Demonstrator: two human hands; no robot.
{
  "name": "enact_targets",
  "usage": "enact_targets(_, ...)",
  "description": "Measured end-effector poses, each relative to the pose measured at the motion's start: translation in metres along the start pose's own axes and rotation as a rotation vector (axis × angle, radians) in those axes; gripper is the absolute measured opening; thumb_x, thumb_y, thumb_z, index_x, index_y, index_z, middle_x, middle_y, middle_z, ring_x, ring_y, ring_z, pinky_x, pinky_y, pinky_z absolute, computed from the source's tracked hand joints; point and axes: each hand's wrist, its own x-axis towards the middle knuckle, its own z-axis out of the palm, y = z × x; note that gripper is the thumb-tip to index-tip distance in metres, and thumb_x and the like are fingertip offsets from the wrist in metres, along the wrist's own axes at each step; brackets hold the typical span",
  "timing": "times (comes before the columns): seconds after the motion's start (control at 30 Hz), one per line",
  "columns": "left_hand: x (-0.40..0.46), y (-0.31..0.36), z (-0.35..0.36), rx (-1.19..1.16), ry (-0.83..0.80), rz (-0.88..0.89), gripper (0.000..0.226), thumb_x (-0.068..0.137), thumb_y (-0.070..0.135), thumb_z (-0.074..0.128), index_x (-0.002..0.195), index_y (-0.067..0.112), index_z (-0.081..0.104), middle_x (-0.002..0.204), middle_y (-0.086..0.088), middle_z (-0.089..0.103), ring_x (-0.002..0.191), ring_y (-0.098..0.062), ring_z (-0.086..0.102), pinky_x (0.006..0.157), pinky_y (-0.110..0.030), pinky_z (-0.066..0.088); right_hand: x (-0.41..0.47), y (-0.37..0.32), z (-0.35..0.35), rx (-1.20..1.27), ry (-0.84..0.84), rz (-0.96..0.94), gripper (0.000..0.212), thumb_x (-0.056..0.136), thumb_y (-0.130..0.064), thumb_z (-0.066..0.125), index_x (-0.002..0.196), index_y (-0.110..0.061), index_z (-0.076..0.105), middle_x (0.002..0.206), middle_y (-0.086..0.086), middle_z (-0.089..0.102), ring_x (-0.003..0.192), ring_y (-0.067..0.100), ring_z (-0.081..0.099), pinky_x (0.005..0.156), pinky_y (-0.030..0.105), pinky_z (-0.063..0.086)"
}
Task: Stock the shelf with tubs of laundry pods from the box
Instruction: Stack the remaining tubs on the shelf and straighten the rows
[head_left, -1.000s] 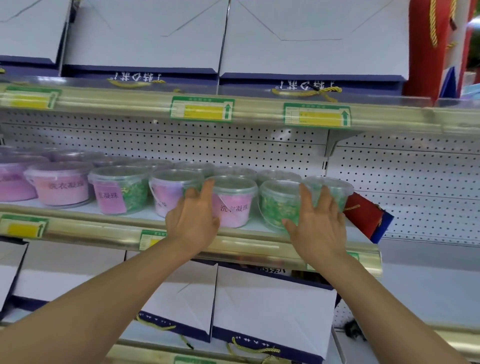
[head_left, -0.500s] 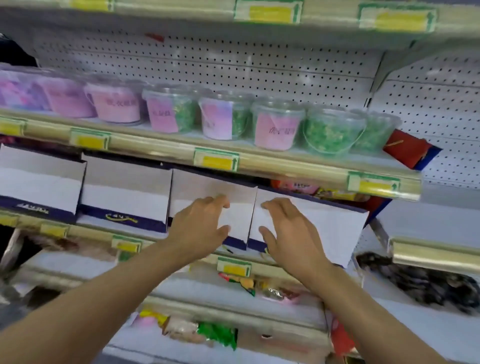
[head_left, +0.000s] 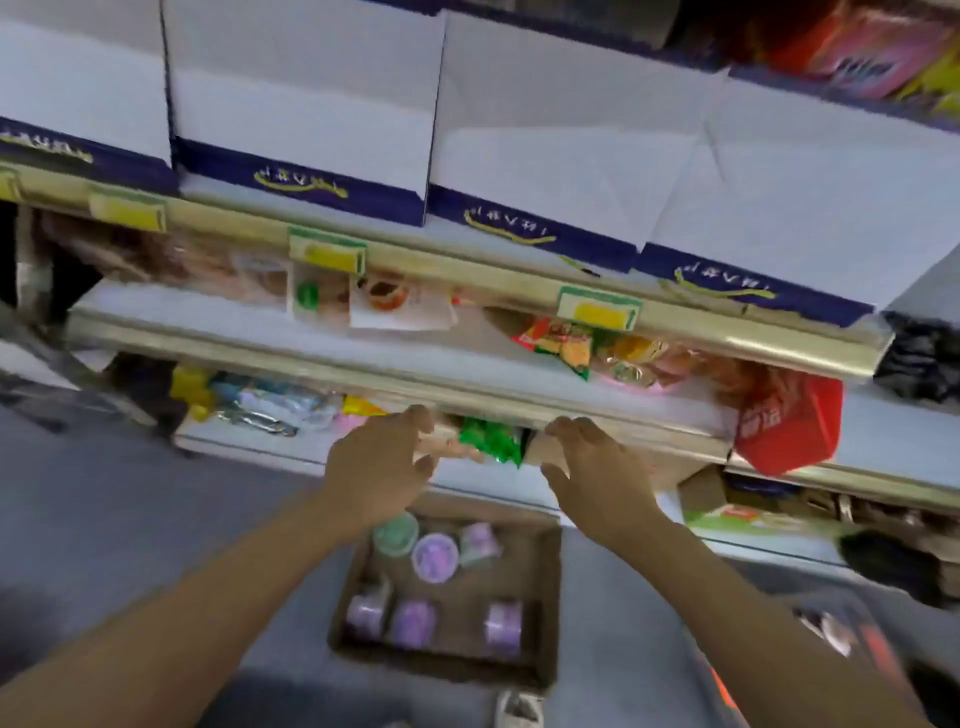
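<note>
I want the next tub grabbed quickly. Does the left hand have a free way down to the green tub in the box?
Probably yes. The left hand is empty and hangs just above the open box, and the green tub sits uncovered near its top-left corner with nothing lying over it.

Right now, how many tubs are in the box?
6 visible in the box: green, purple, pale behind; three purple in front. More may be hidden.

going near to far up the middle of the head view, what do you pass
cardboard box on the floor holding purple tubs → left hand and right hand, both empty → green packet → yellow price tag → white and navy bags
</note>
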Motion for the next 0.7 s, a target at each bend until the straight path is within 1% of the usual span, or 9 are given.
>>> enact_targets(0.07,-0.007,-0.03,0.027,0.013,-0.062,-0.049,0.03,0.086,0.03,0.057,0.115,0.022,0.051,0.109,0.0,0.064,0.107,-0.023,0.058,0.088,-0.036,0.048,0.0,0.001,0.035,0.012,-0.062,0.022,0.039,0.091,-0.027,0.051,0.129,-0.018,0.043,0.128,0.005,0.048,0.115,0.028,0.051,0.087,0.037,0.045)
enact_targets(0.13,-0.013,-0.06,0.053,0.008,-0.128,-0.116,0.03,0.086,0.029,0.058,0.114,0.021,0.052,0.108,-0.002,0.065,0.106,-0.023,0.06,0.088,-0.035,0.048,0.001,0.004,0.069,0.01,-0.134,0.034,0.039,0.09,-0.022,0.051,0.127,-0.018,0.043,0.125,0.005,0.05,0.113,0.029,0.053,0.083,0.037,0.046)
enact_targets(0.27,-0.022,-0.108,0.103,0.003,-0.233,-0.229,0.03,0.087,0.028,0.057,0.115,0.019,0.053,0.111,-0.006,0.066,0.106,-0.025,0.061,0.089,-0.037,0.049,0.009,0.013,0.131,0.026,-0.233,0.057,0.028,0.089,-0.022,0.049,0.116,-0.016,0.05,0.115,0.008,0.055,0.104,0.031,0.057,0.077,0.037,0.046)
enact_targets(0.3,-0.023,-0.117,0.117,0.003,-0.243,-0.252,0.031,0.087,0.028,0.058,0.116,0.019,0.053,0.112,-0.005,0.066,0.106,-0.025,0.061,0.088,-0.035,0.048,0.013,0.017,0.147,0.015,-0.25,0.053,0.028,0.088,-0.023,0.05,0.116,-0.016,0.05,0.115,0.008,0.056,0.104,0.031,0.057,0.078,0.037,0.047)
enact_targets(0.4,-0.023,-0.143,0.164,-0.009,-0.261,-0.317,0.029,0.085,0.027,0.057,0.114,0.023,0.053,0.112,-0.003,0.065,0.105,-0.026,0.06,0.084,-0.032,0.046,0.027,0.029,0.199,0.006,-0.307,0.057,0.037,0.089,-0.025,0.049,0.125,-0.018,0.046,0.125,0.009,0.055,0.109,0.031,0.056,0.085,0.037,0.048)
enact_targets(0.5,-0.021,-0.164,0.221,0.013,-0.279,-0.378,0.027,0.086,0.027,0.055,0.113,0.025,0.053,0.113,-0.002,0.064,0.105,-0.026,0.059,0.082,-0.032,0.046,0.043,0.04,0.254,0.007,-0.369,0.048,0.041,0.091,-0.026,0.049,0.13,-0.016,0.044,0.126,0.01,0.055,0.112,0.031,0.055,0.086,0.035,0.046)
enact_targets(0.6,-0.016,-0.186,0.282,0.0,-0.309,-0.43,0.024,0.085,0.027,0.054,0.109,0.024,0.053,0.113,-0.004,0.062,0.104,-0.028,0.059,0.082,-0.034,0.046,0.059,0.051,0.318,0.046,-0.389,0.038,0.038,0.093,-0.027,0.048,0.127,-0.013,0.048,0.123,0.011,0.057,0.106,0.032,0.058,0.084,0.035,0.047)
enact_targets(0.7,-0.009,-0.209,0.344,-0.036,-0.362,-0.448,0.035,0.082,0.029,0.058,0.116,0.022,0.052,0.119,-0.004,0.06,0.109,-0.027,0.057,0.086,-0.034,0.047,0.071,0.059,0.383,0.097,-0.394,0.06,0.033,0.095,-0.031,0.045,0.122,-0.014,0.052,0.119,0.009,0.061,0.101,0.029,0.06,0.078,0.03,0.046)
